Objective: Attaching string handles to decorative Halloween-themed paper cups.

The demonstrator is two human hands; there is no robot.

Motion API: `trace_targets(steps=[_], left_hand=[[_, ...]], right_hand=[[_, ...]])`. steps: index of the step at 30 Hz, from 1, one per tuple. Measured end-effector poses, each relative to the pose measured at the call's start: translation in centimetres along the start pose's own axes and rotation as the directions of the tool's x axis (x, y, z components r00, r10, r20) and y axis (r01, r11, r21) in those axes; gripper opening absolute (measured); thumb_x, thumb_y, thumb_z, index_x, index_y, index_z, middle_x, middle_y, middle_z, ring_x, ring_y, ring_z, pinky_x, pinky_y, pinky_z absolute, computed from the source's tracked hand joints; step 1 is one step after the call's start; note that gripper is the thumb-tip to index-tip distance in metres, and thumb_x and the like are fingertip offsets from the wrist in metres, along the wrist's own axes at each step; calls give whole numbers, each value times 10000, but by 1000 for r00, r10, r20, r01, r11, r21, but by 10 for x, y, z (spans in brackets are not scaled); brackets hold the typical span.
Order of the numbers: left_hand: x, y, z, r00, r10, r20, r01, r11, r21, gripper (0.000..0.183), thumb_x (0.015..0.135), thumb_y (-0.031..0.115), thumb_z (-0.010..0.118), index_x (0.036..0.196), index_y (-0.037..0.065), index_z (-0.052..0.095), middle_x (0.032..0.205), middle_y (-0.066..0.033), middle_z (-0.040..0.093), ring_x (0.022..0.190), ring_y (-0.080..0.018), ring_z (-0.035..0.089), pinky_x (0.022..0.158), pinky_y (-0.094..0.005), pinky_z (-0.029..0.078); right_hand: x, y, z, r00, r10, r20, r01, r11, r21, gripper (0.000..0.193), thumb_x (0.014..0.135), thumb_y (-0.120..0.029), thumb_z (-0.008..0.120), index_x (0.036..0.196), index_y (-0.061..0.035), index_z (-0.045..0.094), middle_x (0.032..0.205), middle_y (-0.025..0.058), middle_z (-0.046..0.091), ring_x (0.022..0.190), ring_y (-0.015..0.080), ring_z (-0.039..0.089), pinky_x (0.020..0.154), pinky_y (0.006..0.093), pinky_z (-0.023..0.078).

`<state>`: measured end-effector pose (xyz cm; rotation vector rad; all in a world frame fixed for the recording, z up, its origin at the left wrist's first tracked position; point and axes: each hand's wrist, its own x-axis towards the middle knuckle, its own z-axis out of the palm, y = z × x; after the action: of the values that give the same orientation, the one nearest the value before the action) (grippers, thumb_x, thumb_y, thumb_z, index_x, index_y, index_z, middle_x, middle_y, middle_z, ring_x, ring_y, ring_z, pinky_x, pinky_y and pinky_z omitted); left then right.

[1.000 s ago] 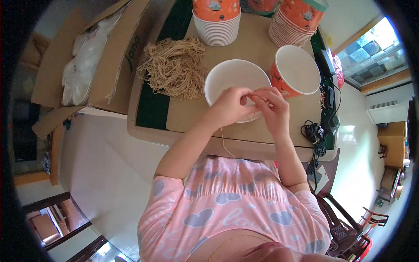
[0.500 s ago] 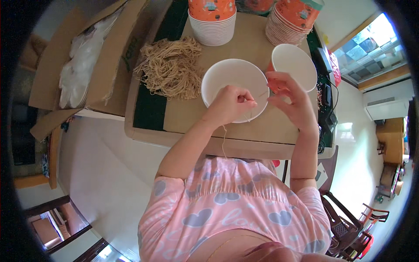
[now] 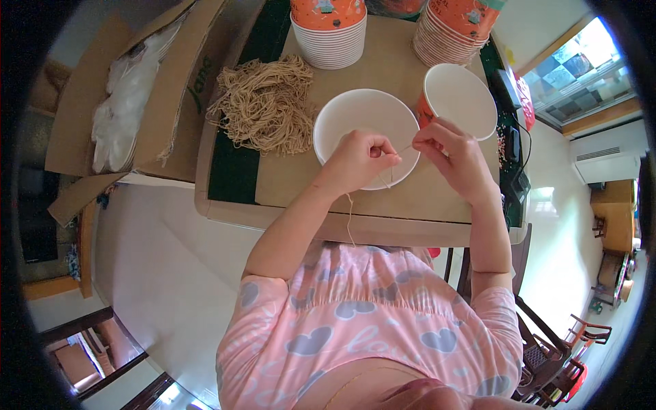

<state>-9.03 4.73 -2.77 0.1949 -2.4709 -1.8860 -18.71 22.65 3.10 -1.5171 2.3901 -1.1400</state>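
Observation:
My left hand (image 3: 360,160) is closed in a pinch on a thin tan string (image 3: 351,220), whose loose tail hangs below the wrist toward my lap. Just to its right, my right hand (image 3: 452,156) pinches the string's short end, and a little stretch of it spans the gap between both hands. Beneath them a white paper bucket (image 3: 335,123) stands with its mouth up; the hands partly cover its inside. A second paper bucket (image 3: 459,99), orange outside and white inside, stands beyond my right hand. Left of the first bucket lies a tangled heap of tan string (image 3: 265,102).
At the table's far side stand two stacks of nested orange-and-white paper buckets, one left (image 3: 329,41) and one right (image 3: 451,34). An open cardboard box (image 3: 174,102) with white plastic-wrapped goods sits left of the table. Dark devices and cables (image 3: 512,147) line the right edge.
My right hand's fingers were apart; now they have closed on the string's end, near my left fingertips. My left hand has stayed nearly in place, still pinching the string.

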Motion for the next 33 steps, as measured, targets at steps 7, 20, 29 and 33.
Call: trace_targets(steps=[7, 20, 29, 33], left_hand=[[-3, 7, -3, 1000, -2, 9, 1, 997, 73, 183, 814, 163, 745, 745, 27, 644, 594, 71, 417, 568, -36, 351, 503, -226, 301], [-34, 29, -37, 919, 322, 228, -391, 666, 635, 98, 748, 104, 686, 834, 129, 725, 892, -57, 531, 889, -240, 560, 759, -367, 491], [-18, 11, 2, 895, 399, 200, -399, 515, 758, 152, 771, 61, 633, 904, 122, 670, 861, -73, 540, 788, -258, 595, 672, -400, 498], [-21, 9, 0, 912, 396, 105, -388, 754, 529, 54, 831, 124, 641, 854, 79, 621, 866, -56, 546, 714, -209, 588, 614, -358, 485]], right_hand=[[1, 7, 12, 1000, -28, 6, 28, 999, -46, 104, 880, -110, 616, 899, -17, 572, 841, 143, 579, 793, 351, 591, 674, 392, 473], [-19, 12, 45, 996, 60, -64, -51, 991, 126, 121, 897, -128, 609, 899, -16, 563, 835, 145, 582, 767, 351, 596, 648, 385, 478], [-26, 22, 56, 996, 54, -76, -42, 988, 148, 91, 889, -97, 611, 876, -14, 576, 806, 139, 575, 713, 326, 582, 631, 363, 470], [-36, 22, 69, 967, 197, -164, -155, 959, 235, 70, 872, -63, 642, 885, -12, 594, 831, 107, 579, 658, 210, 569, 577, 305, 455]])
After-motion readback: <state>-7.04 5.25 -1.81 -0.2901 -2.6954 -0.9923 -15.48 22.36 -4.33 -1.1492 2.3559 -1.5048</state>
